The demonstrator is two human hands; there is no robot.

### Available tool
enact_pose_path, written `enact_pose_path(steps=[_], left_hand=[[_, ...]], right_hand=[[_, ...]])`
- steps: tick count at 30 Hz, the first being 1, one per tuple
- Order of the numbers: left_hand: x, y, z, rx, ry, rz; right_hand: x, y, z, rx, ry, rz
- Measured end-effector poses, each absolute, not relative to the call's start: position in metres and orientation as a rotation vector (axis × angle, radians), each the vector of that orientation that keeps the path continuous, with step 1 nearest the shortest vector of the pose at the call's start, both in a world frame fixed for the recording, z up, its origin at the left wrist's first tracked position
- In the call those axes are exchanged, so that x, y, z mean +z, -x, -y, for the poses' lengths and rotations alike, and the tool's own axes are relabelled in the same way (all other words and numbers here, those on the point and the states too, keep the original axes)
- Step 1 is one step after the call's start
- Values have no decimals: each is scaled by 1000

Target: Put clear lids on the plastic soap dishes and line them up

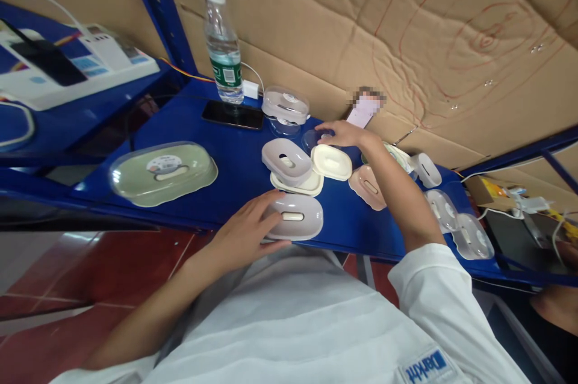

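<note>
At the front edge of the blue table, my left hand (253, 226) rests on the left end of a pale lilac dish (304, 227), its fingers spread over the rim. Farther back, my right hand (341, 133) reaches over a clear lid (310, 139), thumb and fingers apart around its right side. Whether those fingertips grip the lid is hard to tell. Between the hands, another lilac dish (295, 166) sits on a cream one (312, 186). A second cream dish (333, 161) lies just below my right hand. A pink dish (365, 185) is partly behind my right forearm.
A green lidded dish (180, 179) lies left. A water bottle (224, 50) stands behind a black phone (232, 115), beside a stacked lidded dish (284, 104). More lidded dishes (472, 236) are at the right. Cardboard (307, 23) walls the back. A power strip (117, 80) lies far left.
</note>
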State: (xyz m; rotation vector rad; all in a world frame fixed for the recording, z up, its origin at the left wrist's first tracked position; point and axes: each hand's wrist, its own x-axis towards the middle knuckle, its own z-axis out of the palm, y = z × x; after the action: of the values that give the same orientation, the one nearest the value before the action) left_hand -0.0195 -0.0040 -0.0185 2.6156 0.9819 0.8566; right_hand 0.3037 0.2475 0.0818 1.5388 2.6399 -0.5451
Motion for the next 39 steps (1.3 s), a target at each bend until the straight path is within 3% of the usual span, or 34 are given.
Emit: enact_pose_path(steps=[7, 14, 19, 25, 29, 39], left_hand=[[-14, 26, 4, 841, -2528, -975], [-7, 28, 4, 763, -2515, -943], [-11, 26, 5, 718, -2336, -1040], [-7, 21, 5, 641, -2132, -1140], [-2, 22, 5, 598, -2118, -1153], [-6, 27, 9, 695, -2480, -981]], right_hand=[[73, -308, -244, -666, -1485, -2587], [93, -319, -223, -325, -1538, -2870], [122, -322, -91, -169, -1738, -3175], [61, -264, 41, -289, -1484, -3063], [38, -249, 29, -203, -1494, -3064], [42, -246, 26, -221, -1482, -3000]])
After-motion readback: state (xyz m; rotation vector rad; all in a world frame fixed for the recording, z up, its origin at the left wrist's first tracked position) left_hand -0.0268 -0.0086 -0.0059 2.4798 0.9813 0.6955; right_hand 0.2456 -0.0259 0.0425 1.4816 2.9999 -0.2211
